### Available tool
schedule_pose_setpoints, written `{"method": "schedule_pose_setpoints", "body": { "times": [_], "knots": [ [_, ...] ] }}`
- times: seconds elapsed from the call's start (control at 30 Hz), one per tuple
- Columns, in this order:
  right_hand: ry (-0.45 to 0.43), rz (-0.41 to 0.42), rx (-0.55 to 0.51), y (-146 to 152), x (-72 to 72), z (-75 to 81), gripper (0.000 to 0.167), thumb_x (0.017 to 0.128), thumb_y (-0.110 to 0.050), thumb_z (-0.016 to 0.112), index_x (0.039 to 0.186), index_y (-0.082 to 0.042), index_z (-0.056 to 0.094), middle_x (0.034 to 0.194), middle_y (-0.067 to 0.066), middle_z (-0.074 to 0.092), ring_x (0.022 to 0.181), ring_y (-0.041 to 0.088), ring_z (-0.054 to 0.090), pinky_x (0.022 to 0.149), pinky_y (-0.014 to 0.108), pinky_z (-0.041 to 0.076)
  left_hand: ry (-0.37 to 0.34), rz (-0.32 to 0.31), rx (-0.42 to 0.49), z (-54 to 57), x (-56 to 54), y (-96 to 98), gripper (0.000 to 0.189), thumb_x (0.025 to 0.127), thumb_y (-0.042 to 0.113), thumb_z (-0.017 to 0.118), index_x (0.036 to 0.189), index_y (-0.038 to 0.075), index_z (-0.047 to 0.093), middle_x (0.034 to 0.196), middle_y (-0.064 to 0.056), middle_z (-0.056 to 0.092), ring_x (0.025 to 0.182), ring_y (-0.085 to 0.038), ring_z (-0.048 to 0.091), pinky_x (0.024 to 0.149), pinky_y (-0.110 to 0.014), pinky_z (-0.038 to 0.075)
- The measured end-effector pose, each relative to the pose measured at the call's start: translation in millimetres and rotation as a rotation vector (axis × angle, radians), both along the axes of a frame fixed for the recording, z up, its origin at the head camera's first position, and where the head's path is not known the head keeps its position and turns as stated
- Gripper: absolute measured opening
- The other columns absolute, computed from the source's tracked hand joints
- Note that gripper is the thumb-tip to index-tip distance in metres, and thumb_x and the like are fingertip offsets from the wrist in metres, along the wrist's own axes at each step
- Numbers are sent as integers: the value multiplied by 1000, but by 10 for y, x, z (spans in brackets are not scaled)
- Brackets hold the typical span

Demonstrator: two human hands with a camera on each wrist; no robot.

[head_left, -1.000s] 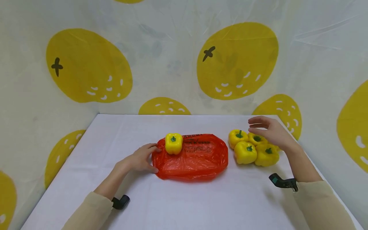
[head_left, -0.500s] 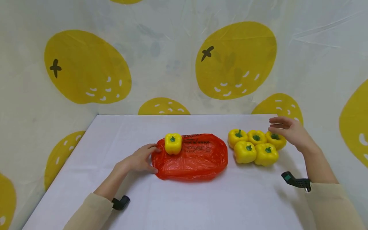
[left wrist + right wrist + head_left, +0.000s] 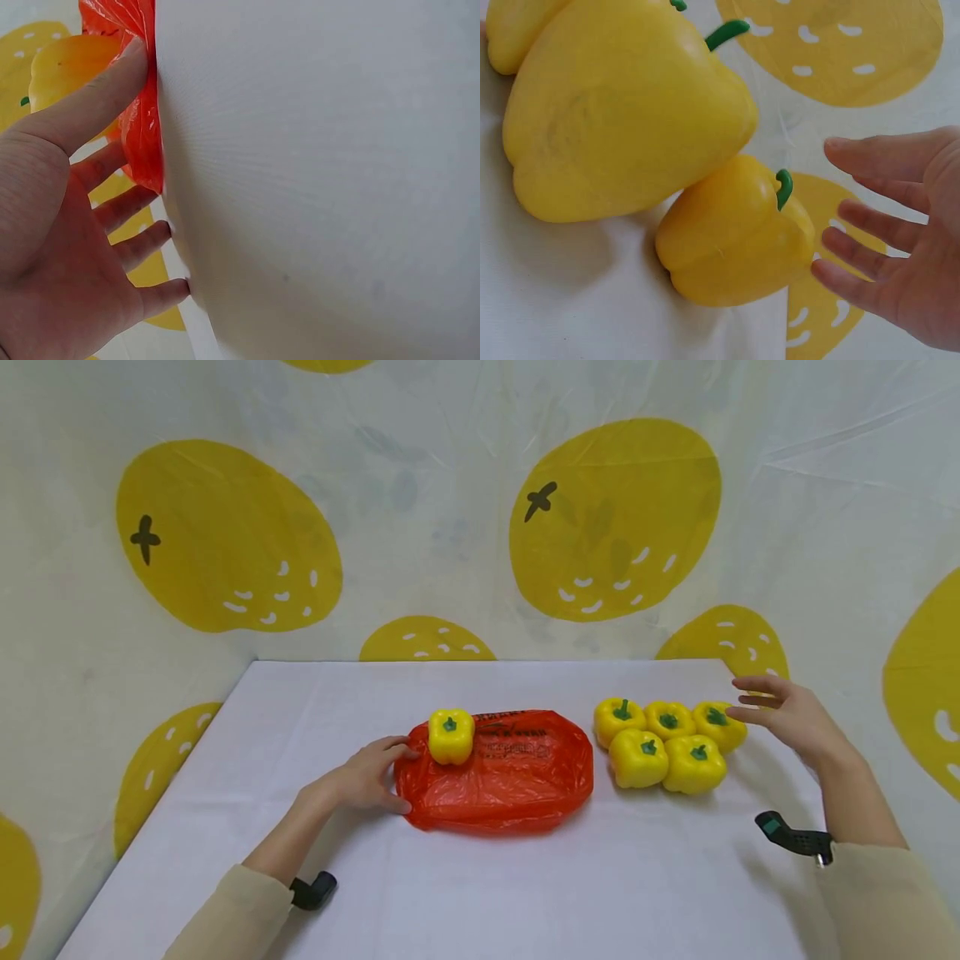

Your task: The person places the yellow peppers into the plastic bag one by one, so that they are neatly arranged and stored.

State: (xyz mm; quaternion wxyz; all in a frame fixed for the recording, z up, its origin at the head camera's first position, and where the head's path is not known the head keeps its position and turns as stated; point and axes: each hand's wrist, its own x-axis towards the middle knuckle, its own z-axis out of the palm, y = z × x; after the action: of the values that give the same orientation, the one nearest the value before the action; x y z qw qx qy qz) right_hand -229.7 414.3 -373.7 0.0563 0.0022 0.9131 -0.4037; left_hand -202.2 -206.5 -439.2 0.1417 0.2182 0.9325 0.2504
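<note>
A red plastic bag (image 3: 517,785) with dark print lies flat on the white table, and one yellow bell pepper (image 3: 451,737) stands on its left part. My left hand (image 3: 365,774) rests at the bag's left end. In the left wrist view its thumb (image 3: 105,97) lies on the red film, with the other fingers spread and fairly straight. Farther right stands a cluster of several yellow bell peppers (image 3: 637,758). Beside the rightmost back pepper (image 3: 739,236) my right hand (image 3: 791,714) hovers, fingers loosely extended and nothing in them.
White cloth covers the table (image 3: 450,893). Behind it hangs a pale curtain (image 3: 427,510) printed with big yellow fruit shapes. A black wrist device (image 3: 795,839) sticks out from the right sleeve, and another (image 3: 315,891) from the left sleeve.
My right hand has moved right and slightly down, from over the pepper cluster to its right side, uncovering the rightmost back pepper. The left hand and the bag stay put.
</note>
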Motion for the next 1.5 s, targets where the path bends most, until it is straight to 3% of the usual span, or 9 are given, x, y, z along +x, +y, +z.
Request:
{"method": "schedule_pose_setpoints", "body": {
  "times": [0.27,0.7,1.03,1.2,1.5],
  "knots": [
    [-97,130,12,153,-101,-107,87,100,-30,69,161,3,16,161,35,19,141,56,25,105,77,28,-2,5,5,-17,-1,-8,71,77,29,90,138,12,59,156,-19,40,145,-43,33,112,-64,36],
    [-140,233,69,150,-149,-185,88,94,-25,75,161,-4,22,161,35,17,138,63,20,98,84,26,-13,16,-14,-23,-15,9,71,77,29,91,139,13,59,157,-18,40,145,-42,33,112,-64,35],
    [-155,252,68,162,-160,-205,82,92,-17,75,159,-5,28,161,37,13,138,66,16,97,86,22,-31,40,-18,-16,-4,15,72,76,29,91,139,16,59,157,-16,39,146,-40,33,111,-63,38],
    [-154,258,78,174,-164,-201,80,92,-21,75,158,-7,31,161,36,13,138,67,17,97,86,21,-24,28,-17,-14,-5,8,72,76,31,91,139,15,59,157,-17,40,145,-41,33,111,-64,37],
    [-129,236,96,190,-124,-200,80,95,-20,72,158,-1,26,157,40,17,131,64,33,98,78,36,-18,16,-20,-11,-4,5,73,77,32,91,140,13,58,158,-18,39,145,-41,33,111,-63,38]
  ]
}}
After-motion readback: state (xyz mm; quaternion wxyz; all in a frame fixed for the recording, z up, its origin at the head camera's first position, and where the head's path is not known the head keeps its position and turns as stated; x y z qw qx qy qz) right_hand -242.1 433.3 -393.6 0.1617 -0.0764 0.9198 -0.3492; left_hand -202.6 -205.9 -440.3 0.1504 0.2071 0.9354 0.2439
